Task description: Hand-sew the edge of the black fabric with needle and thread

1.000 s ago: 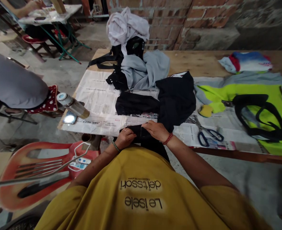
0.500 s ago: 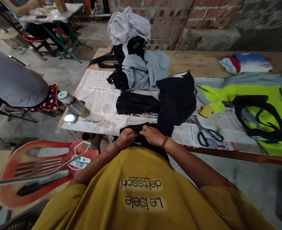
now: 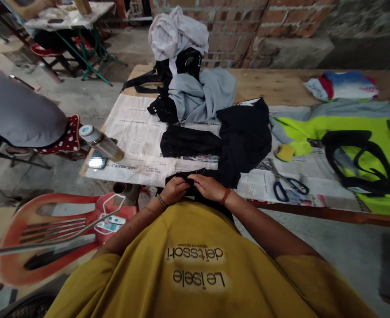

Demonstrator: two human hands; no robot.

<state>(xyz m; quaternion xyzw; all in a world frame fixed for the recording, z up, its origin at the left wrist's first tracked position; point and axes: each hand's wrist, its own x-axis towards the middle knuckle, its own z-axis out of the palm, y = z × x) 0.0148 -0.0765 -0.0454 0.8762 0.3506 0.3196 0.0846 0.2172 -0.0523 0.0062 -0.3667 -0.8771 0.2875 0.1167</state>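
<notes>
Both hands are at the table's near edge on a dark garment [image 3: 244, 132], whose black fabric stretches from the tabletop toward my body. My left hand [image 3: 175, 190] grips a fold of it with fingers curled in. Close beside it, my right hand [image 3: 208, 186] has its fingers bent over the same fabric, the index finger and thumb pointing at the left hand. Whether a needle or thread is between the fingertips is too small to tell. A black sleeve-like piece of the garment [image 3: 191, 141] lies just beyond the hands.
Scissors [image 3: 286, 183] lie right of the garment, near a yellow sponge-like piece [image 3: 285, 153] and a neon vest [image 3: 314, 128]. Grey cloth [image 3: 203, 95] is piled behind. A bottle [image 3: 102, 143] stands at the left corner, above a red plastic chair [image 3: 49, 198]. A seated person [image 3: 19, 106] is at left.
My right hand has shifted slightly left, its fingertips now closer to the left hand over the fabric. The left hand stays in place.
</notes>
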